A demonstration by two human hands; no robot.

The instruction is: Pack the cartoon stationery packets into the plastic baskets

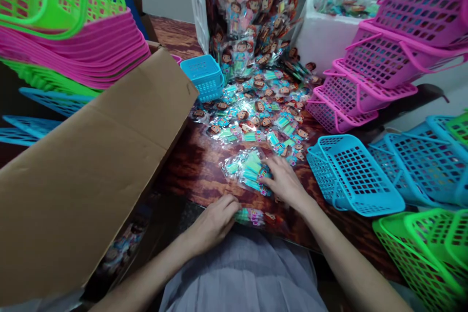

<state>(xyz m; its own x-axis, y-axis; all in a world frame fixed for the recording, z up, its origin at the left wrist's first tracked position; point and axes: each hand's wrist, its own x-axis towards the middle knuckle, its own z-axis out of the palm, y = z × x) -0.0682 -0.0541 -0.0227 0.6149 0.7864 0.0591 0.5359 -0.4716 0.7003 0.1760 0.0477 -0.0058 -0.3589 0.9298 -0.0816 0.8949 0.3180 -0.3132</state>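
Observation:
My left hand [215,219] is closed around a small stack of plastic-wrapped cartoon-doll packets [256,216] at the near edge of the wooden table [190,165]. My right hand [283,180] lies flat with its fingers spread over a small pile of the same packets [245,168]. A large heap of doll packets [256,107] covers the table beyond both hands and rises against a white crate [197,5] at the back.
A big cardboard box flap [91,170] stands at the left. Stacks of pink baskets [365,83], blue baskets [351,175] and green baskets [427,248] crowd the right. More stacked baskets [73,44] hang at upper left. A small blue basket [204,75] sits mid-table.

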